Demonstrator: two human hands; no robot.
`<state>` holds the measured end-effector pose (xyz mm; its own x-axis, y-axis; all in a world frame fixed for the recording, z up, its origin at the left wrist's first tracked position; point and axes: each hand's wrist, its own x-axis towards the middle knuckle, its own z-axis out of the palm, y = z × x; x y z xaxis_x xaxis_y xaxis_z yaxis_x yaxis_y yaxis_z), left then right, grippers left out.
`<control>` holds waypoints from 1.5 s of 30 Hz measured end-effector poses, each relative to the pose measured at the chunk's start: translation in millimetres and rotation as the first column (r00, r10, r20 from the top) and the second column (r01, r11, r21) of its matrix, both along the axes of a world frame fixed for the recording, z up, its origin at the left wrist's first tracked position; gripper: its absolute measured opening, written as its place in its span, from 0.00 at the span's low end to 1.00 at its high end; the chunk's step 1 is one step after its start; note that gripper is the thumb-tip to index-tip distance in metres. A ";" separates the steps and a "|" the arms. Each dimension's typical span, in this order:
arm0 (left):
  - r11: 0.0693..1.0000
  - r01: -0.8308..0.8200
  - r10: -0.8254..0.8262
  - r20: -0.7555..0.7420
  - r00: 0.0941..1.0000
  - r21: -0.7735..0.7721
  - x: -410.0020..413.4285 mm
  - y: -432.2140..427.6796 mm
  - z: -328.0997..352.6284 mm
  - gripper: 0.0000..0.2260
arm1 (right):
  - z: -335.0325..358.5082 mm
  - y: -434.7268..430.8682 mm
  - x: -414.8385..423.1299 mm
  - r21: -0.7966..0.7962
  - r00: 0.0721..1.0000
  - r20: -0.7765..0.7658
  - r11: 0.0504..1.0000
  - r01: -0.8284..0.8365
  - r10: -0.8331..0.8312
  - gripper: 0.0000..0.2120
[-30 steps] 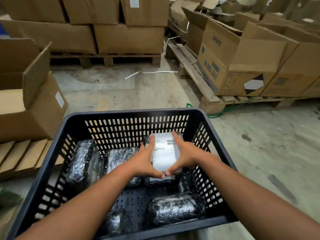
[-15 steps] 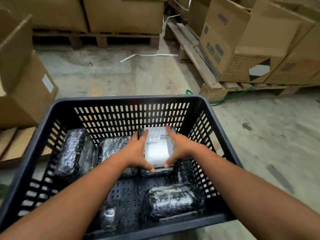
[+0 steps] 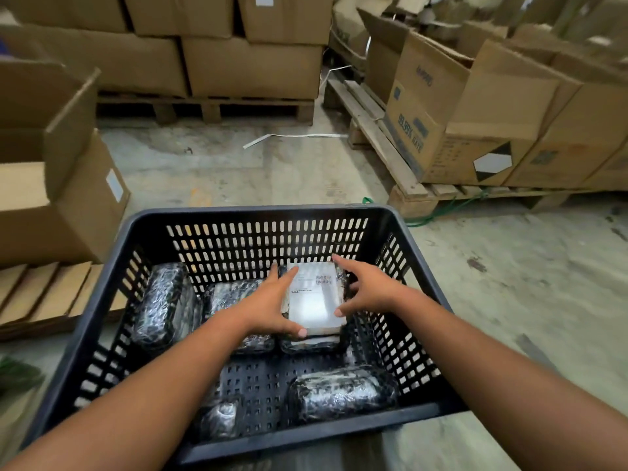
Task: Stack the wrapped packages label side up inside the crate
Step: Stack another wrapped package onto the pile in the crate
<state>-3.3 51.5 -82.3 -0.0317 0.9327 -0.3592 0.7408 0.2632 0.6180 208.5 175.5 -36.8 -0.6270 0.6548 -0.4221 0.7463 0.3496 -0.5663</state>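
A black perforated crate (image 3: 258, 210) stands on the concrete floor in front of me. Several packages wrapped in shiny black film lie on its bottom: one at the far left (image 3: 163, 304), one in the middle (image 3: 234, 294), one near right (image 3: 339, 392). A labelled package (image 3: 314, 297) lies white label up on top of another package at the far right. My left hand (image 3: 268, 311) lies along its left edge, thumb at the near corner. My right hand (image 3: 367, 290) hovers at its right edge with fingers spread, only the thumb touching.
An open cardboard box (image 3: 68, 205) stands left of the crate, with flattened cardboard (image 3: 44, 294) beside it. A wooden pallet (image 3: 384, 147) loaded with boxes (image 3: 458, 130) runs along the right. Stacked boxes (image 3: 251, 66) line the back. A white strap (image 3: 292, 137) lies on the floor.
The labelled package has settled onto the package below it. My right hand has loosened and spread its fingers away from it. The camera tilted down, then up again.
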 end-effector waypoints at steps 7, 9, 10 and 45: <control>0.966 0.258 -0.257 0.109 0.960 0.006 27.4 -16.7 42.1 0.43 | 30.3 -1.3 30.2 0.060 0.993 0.079 0.994 -0.089 0.084 0.65; 0.895 0.425 -0.407 0.139 0.903 -0.137 49.0 -26.5 38.4 0.39 | 34.5 -6.7 36.4 0.099 0.982 0.132 0.984 -0.145 0.131 0.63; 0.853 0.490 -0.475 0.120 0.872 -0.180 58.7 -31.5 33.6 0.36 | 35.2 -10.9 39.1 0.111 0.976 0.153 0.978 -0.175 0.157 0.62; 0.963 -0.139 -0.011 0.553 0.833 0.230 -41.7 -22.2 143.9 0.28 | 45.6 -57.3 35.3 0.314 0.889 -0.411 0.947 -0.068 0.200 0.82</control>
